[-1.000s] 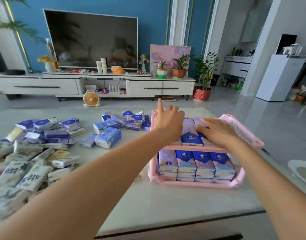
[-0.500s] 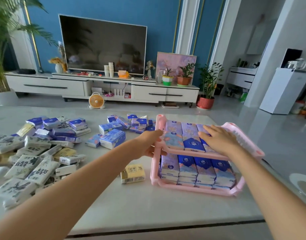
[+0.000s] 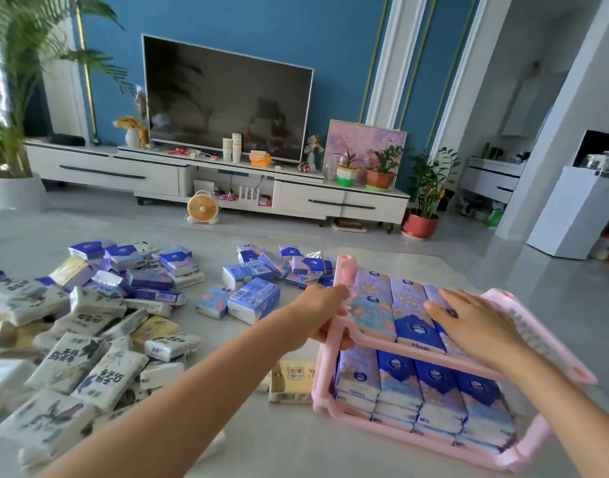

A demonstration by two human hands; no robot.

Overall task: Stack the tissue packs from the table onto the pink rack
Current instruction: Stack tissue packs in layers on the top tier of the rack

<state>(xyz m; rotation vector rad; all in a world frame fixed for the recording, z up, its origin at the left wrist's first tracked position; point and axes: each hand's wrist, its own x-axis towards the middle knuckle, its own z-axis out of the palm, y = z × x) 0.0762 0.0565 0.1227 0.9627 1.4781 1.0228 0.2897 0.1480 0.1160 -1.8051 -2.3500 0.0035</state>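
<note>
Tabletop (image 3: 279,443): left grip (image 3: 322,315) clasps pink rack (image 3: 346,270) edge.

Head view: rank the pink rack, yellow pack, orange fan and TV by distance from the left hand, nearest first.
1. pink rack: the left hand grips its left edge.
2. yellow pack: on the table, beside the rack.
3. orange fan: on the floor beyond the table.
4. TV: on the far wall.

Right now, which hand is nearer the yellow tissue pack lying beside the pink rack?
Left. The left hand grips the left edge of the pink rack, just beyond the yellow tissue pack; the right hand lies flat on the top-shelf packs, across the rack.
</note>
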